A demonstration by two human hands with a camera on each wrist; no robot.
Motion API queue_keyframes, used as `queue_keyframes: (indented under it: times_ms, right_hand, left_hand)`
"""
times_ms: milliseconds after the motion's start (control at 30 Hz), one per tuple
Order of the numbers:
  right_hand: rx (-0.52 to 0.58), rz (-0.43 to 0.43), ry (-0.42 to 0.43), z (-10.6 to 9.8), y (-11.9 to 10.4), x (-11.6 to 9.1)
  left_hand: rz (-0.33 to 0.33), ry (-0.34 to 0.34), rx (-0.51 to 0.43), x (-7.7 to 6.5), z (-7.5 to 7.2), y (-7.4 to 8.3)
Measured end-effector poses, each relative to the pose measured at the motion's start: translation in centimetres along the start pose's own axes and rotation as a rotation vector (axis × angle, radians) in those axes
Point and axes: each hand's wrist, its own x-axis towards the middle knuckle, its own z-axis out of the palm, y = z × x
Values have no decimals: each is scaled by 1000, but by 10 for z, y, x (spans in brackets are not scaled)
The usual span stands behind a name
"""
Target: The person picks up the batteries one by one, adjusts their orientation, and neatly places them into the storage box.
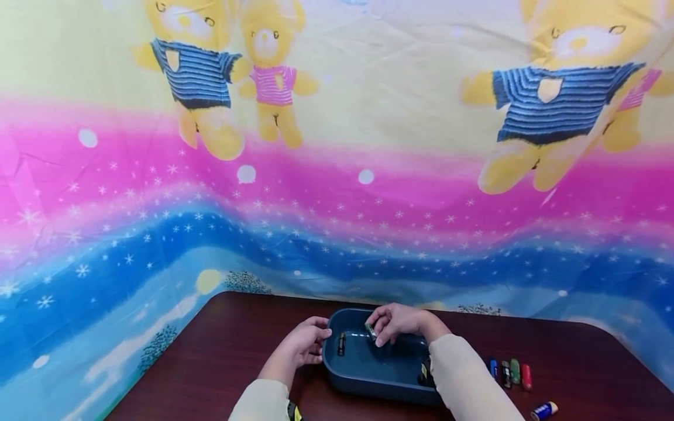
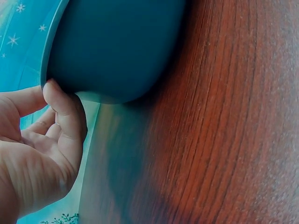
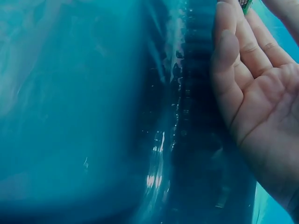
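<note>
A dark blue-green tray (image 1: 379,386) with raised walls rests on the table. At its left end, my left hand (image 1: 302,345) grips the rim, with thumb and fingers against the wall (image 2: 107,51) in the left wrist view. Over the tray's far side, my right hand (image 1: 397,321) pinches a small battery (image 1: 371,331) with a green end. Only a sliver of that battery (image 3: 245,5) shows in the right wrist view. On the tray floor near the left end lies a dark battery (image 1: 341,344).
Right of the tray, a blue battery (image 1: 493,368), a dark one (image 1: 506,375), a green one (image 1: 515,371) and a red one (image 1: 526,377) lie side by side. Nearer lies a blue-and-gold battery (image 1: 544,410). A printed cloth (image 1: 337,204) hangs behind the brown table (image 1: 210,351).
</note>
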Motion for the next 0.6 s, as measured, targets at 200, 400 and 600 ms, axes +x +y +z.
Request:
queue_keyframes:
  times_ms: [200,400,600]
  right_hand:
    - [-56,26,-14,5,1,1]
    - [-137,72,-1,12,2,7]
    - [-172,89,23,17,-1,16]
  left_hand:
    - [5,1,4,1,1,-3]
    - [11,0,19,0,0,-3]
    - [12,-3,15,0,-1,1]
